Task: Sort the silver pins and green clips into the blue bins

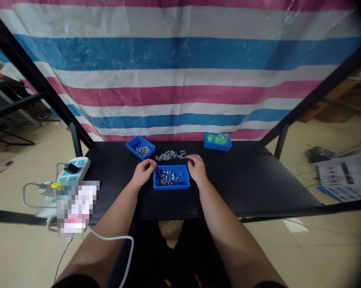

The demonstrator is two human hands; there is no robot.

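My left hand (pixel 143 173) is at the left edge of the front blue bin (pixel 172 187), thumb and fingers pinched together; anything between them is too small to make out. On the bin's other side, my right hand (pixel 197 168) has its fingers bent with a small gap to the thumb, fingertips beside the loose grey cylindrical pieces (pixel 168 155). These pieces lie in a scattered pile on the black table, just behind the bin. Inside the front bin are several small shiny metal parts, resembling screws (pixel 165 178).
A second blue bin (pixel 133 143) with grey pieces stands behind my left hand. At the back right, another blue bin (pixel 218 147) holds green plastic-looking packets (pixel 218 138). A power strip (pixel 74 170) with cables lies left. Striped sheeting (pixel 180 76) hangs behind the table.
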